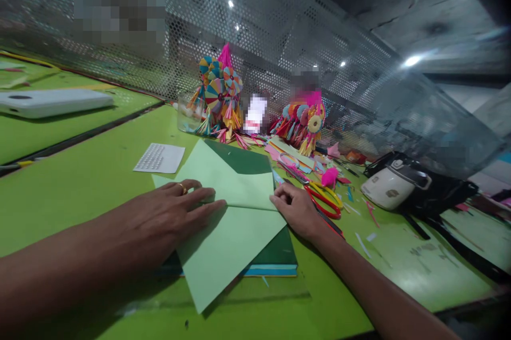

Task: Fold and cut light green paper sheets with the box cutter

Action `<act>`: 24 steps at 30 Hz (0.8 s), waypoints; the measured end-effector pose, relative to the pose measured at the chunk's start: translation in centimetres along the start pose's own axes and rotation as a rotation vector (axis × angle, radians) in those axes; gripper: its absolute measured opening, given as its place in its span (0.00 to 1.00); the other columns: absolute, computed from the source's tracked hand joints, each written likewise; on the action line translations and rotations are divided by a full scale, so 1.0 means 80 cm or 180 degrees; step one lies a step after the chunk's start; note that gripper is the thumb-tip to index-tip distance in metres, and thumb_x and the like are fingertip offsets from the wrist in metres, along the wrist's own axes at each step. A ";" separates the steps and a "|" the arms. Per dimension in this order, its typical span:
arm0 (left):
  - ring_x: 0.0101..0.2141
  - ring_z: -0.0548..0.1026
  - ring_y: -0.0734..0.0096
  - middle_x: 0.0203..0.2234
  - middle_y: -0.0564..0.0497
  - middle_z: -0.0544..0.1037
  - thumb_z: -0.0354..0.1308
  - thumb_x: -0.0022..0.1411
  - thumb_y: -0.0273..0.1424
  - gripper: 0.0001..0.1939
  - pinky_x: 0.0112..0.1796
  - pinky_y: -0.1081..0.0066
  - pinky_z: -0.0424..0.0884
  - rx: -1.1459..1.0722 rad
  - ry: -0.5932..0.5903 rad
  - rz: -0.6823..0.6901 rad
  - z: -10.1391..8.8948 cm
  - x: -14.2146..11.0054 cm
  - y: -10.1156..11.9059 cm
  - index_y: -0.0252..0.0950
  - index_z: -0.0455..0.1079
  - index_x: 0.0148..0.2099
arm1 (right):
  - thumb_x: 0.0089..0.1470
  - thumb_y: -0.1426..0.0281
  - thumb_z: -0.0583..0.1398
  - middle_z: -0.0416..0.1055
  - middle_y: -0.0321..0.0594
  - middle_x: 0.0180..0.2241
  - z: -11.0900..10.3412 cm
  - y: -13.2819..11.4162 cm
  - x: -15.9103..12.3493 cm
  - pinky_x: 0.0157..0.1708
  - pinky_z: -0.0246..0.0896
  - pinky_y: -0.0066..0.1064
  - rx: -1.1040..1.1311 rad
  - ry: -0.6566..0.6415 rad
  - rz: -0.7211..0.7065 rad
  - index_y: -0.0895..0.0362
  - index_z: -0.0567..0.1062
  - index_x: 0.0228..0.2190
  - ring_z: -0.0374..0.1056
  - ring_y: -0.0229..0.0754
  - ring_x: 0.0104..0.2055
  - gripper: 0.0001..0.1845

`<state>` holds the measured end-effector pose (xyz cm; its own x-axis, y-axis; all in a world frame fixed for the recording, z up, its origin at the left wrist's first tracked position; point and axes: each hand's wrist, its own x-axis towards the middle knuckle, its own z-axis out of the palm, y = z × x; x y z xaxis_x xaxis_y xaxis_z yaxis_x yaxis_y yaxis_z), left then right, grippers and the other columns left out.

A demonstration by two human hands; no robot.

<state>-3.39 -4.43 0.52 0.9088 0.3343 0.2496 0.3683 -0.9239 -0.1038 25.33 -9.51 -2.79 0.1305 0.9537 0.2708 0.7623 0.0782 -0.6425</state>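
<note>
A light green paper sheet [231, 239], folded over on itself, lies on a stack of darker green and blue sheets [279, 255] on the green table [80, 185]. My left hand [167, 212], a ring on one finger, lies flat on the fold with its fingers stretched out. My right hand [295, 209] presses on the fold's right end with its fingers curled and pressed together. Red and yellow scissors [325, 199] lie just right of my right hand.
A white sheet of small beads [159, 158] lies behind the paper. Colourful paper fan ornaments [219, 95] and another cluster [303, 122], a clear cup [187, 111] and paper scraps stand at the back by a perforated metal screen [279, 36]. A white device [393, 183] sits at the right, a white case [51, 101] at the left.
</note>
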 end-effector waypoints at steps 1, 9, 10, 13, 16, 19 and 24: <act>0.49 0.71 0.57 0.50 0.45 0.72 0.46 0.59 0.18 0.29 0.48 0.61 0.68 -0.0012 -0.0004 0.0003 0.000 0.000 -0.001 0.41 0.61 0.61 | 0.51 0.67 0.58 0.58 0.29 0.19 0.000 0.000 0.000 0.23 0.49 0.26 -0.0010 0.0006 -0.0005 0.57 0.70 0.24 0.54 0.34 0.22 0.07; 0.47 0.71 0.52 0.50 0.43 0.73 0.48 0.58 0.20 0.29 0.45 0.57 0.70 -0.0167 0.0054 0.0030 0.006 0.000 -0.006 0.43 0.63 0.60 | 0.51 0.68 0.58 0.58 0.29 0.18 0.001 0.001 0.000 0.23 0.50 0.26 -0.0049 0.0092 -0.0073 0.56 0.70 0.23 0.54 0.34 0.22 0.07; 0.47 0.71 0.52 0.50 0.43 0.72 0.48 0.58 0.19 0.29 0.45 0.58 0.70 -0.0174 0.0044 0.0024 0.006 0.000 -0.006 0.44 0.63 0.60 | 0.51 0.68 0.58 0.58 0.29 0.19 0.002 0.001 0.000 0.23 0.50 0.26 -0.0062 0.0099 -0.0078 0.56 0.70 0.23 0.54 0.34 0.22 0.07; 0.47 0.71 0.54 0.50 0.43 0.72 0.47 0.59 0.18 0.28 0.46 0.59 0.69 -0.0141 -0.0009 0.0003 0.006 -0.001 -0.007 0.43 0.63 0.60 | 0.51 0.68 0.58 0.58 0.29 0.19 0.002 0.002 0.001 0.23 0.50 0.26 -0.0095 0.0111 -0.0085 0.56 0.70 0.23 0.55 0.34 0.22 0.07; 0.46 0.71 0.55 0.49 0.44 0.73 0.48 0.59 0.18 0.28 0.45 0.60 0.69 -0.0131 -0.0018 -0.0009 0.007 -0.001 -0.007 0.43 0.63 0.60 | 0.52 0.68 0.58 0.59 0.29 0.19 0.001 0.003 0.001 0.23 0.49 0.26 -0.0094 0.0095 -0.0130 0.56 0.70 0.24 0.55 0.34 0.22 0.07; 0.47 0.71 0.53 0.49 0.44 0.72 0.49 0.60 0.20 0.27 0.45 0.58 0.68 -0.0103 -0.0023 0.0013 0.013 0.001 -0.009 0.43 0.62 0.60 | 0.52 0.68 0.57 0.59 0.29 0.19 0.001 0.002 0.000 0.24 0.50 0.26 -0.0126 0.0088 -0.0124 0.56 0.70 0.24 0.55 0.34 0.22 0.08; 0.48 0.69 0.52 0.50 0.43 0.71 0.50 0.62 0.22 0.25 0.46 0.58 0.67 -0.0057 0.0005 0.0010 0.025 0.003 -0.013 0.43 0.62 0.59 | 0.53 0.67 0.57 0.59 0.29 0.19 0.002 0.001 -0.001 0.24 0.50 0.26 -0.0201 0.0097 -0.0089 0.56 0.70 0.24 0.55 0.35 0.23 0.08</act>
<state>-3.15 -2.99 -1.25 0.9097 0.3311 0.2507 0.3619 -0.9281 -0.0874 25.27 -9.51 -2.94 0.1271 0.9421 0.3104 0.8043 0.0852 -0.5881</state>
